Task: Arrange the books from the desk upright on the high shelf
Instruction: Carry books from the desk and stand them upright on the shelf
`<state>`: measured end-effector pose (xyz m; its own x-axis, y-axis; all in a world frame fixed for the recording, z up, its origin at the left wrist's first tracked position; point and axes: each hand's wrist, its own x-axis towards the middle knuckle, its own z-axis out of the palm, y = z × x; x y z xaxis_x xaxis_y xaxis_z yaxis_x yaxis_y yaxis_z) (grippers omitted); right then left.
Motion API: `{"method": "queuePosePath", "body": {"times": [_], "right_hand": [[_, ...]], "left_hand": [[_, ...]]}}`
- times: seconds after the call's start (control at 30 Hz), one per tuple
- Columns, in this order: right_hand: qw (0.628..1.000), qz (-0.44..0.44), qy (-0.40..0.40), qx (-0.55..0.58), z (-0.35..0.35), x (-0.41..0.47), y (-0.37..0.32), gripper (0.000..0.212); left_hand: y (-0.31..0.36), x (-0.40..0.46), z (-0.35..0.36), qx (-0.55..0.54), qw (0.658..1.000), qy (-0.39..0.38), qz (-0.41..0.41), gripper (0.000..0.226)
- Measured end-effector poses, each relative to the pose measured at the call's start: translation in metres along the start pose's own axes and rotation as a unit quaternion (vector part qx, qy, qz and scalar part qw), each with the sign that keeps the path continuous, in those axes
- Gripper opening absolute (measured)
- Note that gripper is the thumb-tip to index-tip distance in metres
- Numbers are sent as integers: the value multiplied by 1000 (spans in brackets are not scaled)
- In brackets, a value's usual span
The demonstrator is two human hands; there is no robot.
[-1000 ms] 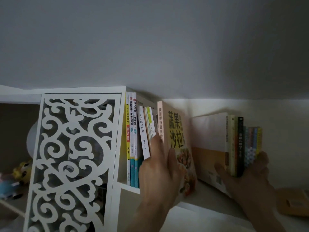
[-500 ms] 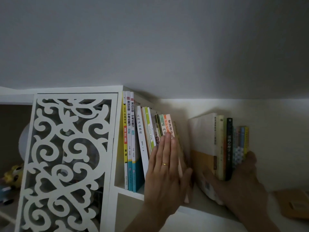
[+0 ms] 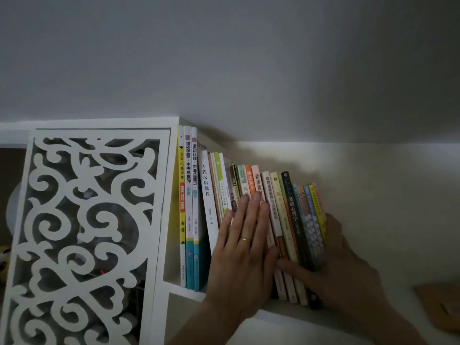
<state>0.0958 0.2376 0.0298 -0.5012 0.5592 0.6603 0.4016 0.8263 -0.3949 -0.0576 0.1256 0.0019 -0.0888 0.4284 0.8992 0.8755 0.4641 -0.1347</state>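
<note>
The left hand (image 3: 245,255), a gold ring (image 3: 245,239) on one finger, lay flat with straight fingers pressed together against the spines in the middle of the row of upright paperback books (image 3: 251,210). The right hand (image 3: 341,267) cupped the row's right end, thumb across the lower spines and fingers behind the last book, so the books stood squeezed between two hands. The row sat on the white high shelf board (image 3: 184,292), leaning slightly. I counted roughly twenty spines, though the thin ones blurred together: one yellow spine (image 3: 182,207) and two white-and-teal spines (image 3: 191,207) at the far left, one black spine (image 3: 293,217) near the right. Beside the yellow spine stood one white carved scrollwork panel (image 3: 87,232).
</note>
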Motion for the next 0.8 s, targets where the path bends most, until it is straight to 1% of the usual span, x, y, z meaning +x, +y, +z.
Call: {"method": "queuePosePath", "body": {"times": [0.1,0.17,0.23,0.3,0.33,0.4,0.53,0.6,0.67,0.73,0.8], "right_hand": [[999,-15,-29,35,-6,-3,5,121],[994,-27,-62,83,-9,-7,12,111],[992,-31,-75,97,-7,-10,22,99],[994,-19,-76,81,1,-12,30,97],[994,-16,-76,79,5,-11,33,98],[992,-14,-74,98,9,-10,35,100],[986,17,-73,148,3,-15,32,102],[980,32,-98,171,-8,-19,30,102],[972,47,-131,187,-16,-21,32,107],[976,59,-131,162,-18,-26,38,108],[989,76,-89,93,-15,-34,39,99]], "left_hand": [[1,0,-7,-16,1000,1,-9,70],[3,-1,-12,-40,999,5,3,74],[10,-3,-11,-54,997,11,58,70],[19,-6,-5,-69,991,5,114,62],[22,-8,-2,-83,989,3,120,59],[24,-10,2,-91,989,6,114,58],[25,-12,0,-75,991,8,111,57],[30,-14,-2,-82,991,5,102,58],[39,-19,-4,-99,991,5,90,60],[52,-22,-6,-114,990,11,78,61],[66,-24,-5,-122,991,14,60,62]]}}
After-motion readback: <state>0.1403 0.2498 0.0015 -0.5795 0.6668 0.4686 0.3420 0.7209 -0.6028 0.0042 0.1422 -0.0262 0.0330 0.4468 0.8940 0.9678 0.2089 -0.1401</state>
